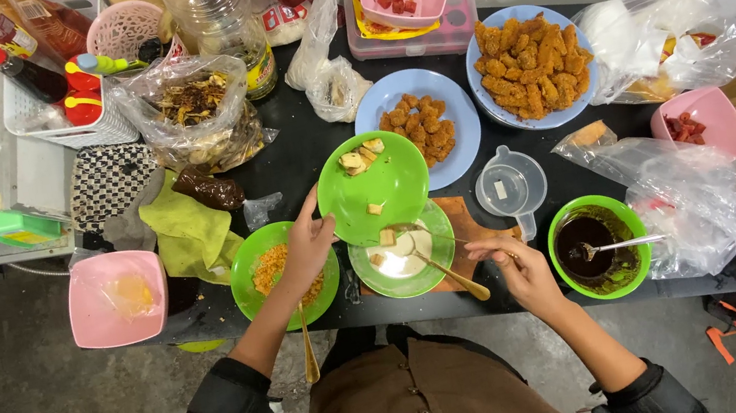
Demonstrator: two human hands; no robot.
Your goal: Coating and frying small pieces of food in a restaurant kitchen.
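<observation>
The left hand grips the near rim of a green plate carrying a few pale food cubes, holding it tilted above a green bowl of white batter on the black worktop. The right hand, fingers closed, pinches the handle of a gold spoon whose tip rests in that batter bowl. Just left lies a green bowl of orange crumbs; right of the right hand stands a green bowl of dark sauce.
</observation>
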